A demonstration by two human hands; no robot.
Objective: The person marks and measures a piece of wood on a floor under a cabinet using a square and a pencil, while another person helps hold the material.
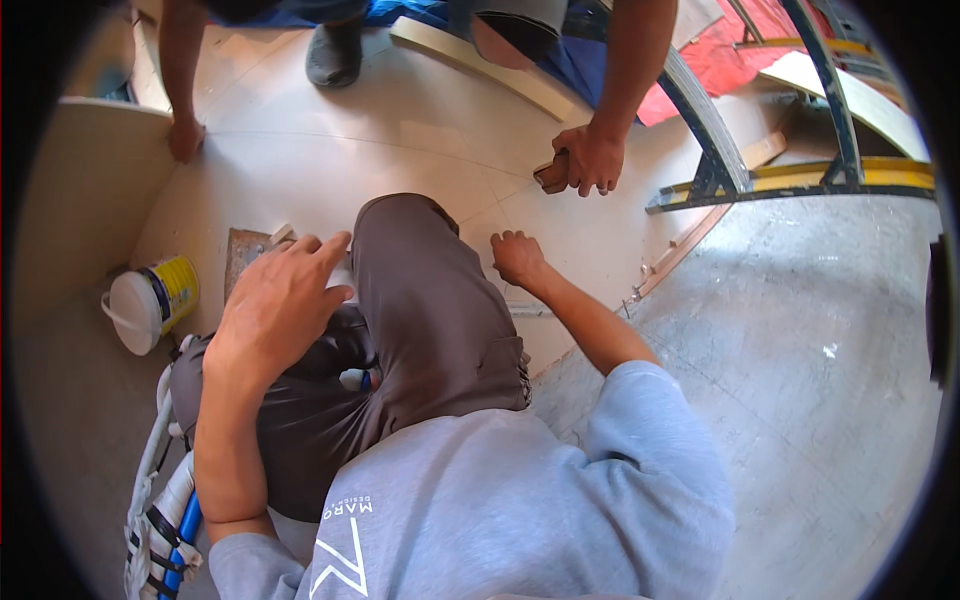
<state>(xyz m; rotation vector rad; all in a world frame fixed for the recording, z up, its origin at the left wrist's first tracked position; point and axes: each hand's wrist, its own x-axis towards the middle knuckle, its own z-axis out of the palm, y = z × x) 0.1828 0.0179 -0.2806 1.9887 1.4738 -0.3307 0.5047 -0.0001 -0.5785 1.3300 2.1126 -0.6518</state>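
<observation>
A large pale board [420,130] lies flat in front of me, with thin lines across it. My left hand [280,300] hovers over my bent leg near the board's left part, fingers stretched and apart, holding nothing. On the board to the right of my knee, my right hand [517,257] rests with curled fingers; whatever they may hold is hidden. Across from me, a co-worker's right hand [592,160] grips a small brown, block-like object [551,174] just above the board. The co-worker's other hand [186,140] touches down beside an upright pale panel [90,190].
A white bucket with a yellow label [172,285] lies tipped at the left. The ladder [800,178] stands at the right on the grey floor [780,320]. A wooden strip [480,65], blue sheeting [580,70] and red sheeting [700,65] lie at the far side. White-wrapped tubing [170,490] is beside me.
</observation>
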